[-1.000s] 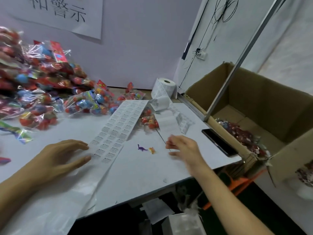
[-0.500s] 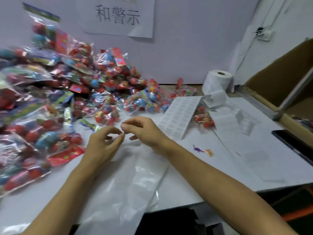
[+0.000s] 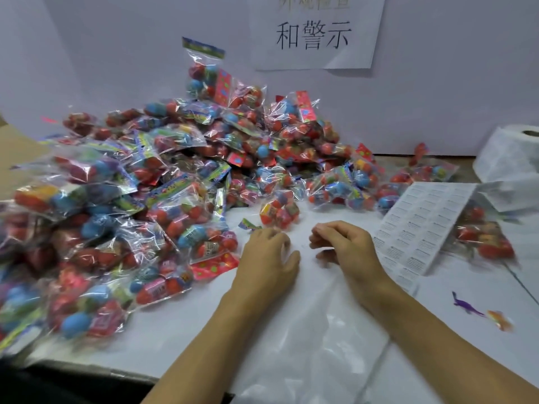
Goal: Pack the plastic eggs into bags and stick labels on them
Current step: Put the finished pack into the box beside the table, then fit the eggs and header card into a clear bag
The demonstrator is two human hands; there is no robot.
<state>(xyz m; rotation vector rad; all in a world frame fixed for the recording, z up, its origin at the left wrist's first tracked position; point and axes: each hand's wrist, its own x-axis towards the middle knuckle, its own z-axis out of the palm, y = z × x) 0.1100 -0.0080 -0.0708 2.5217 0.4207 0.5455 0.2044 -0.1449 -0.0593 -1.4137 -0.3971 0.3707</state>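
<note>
A big heap of clear packets of red and blue plastic eggs [image 3: 163,199] covers the left and back of the white table [image 3: 175,339]. A large clear plastic bag [image 3: 315,339] lies flat in front of me, its mouth under my hands. My left hand [image 3: 268,258] and my right hand [image 3: 347,246] sit side by side at that far edge, fingers curled, each pinching the thin film. A sheet of small printed labels [image 3: 420,223] lies just right of my right hand. One small egg packet [image 3: 278,212] sits just beyond my fingers.
A roll of white label backing [image 3: 513,158] stands at the back right. Another egg packet [image 3: 484,237] lies partly under the label sheet. A purple toy dinosaur [image 3: 463,306] and an orange toy [image 3: 500,319] lie at the right. A paper notice [image 3: 315,33] hangs on the wall.
My view has swung left from the cardboard box to the egg heap. Both hands came together at the clear bag's far edge and now sit a little apart on it.
</note>
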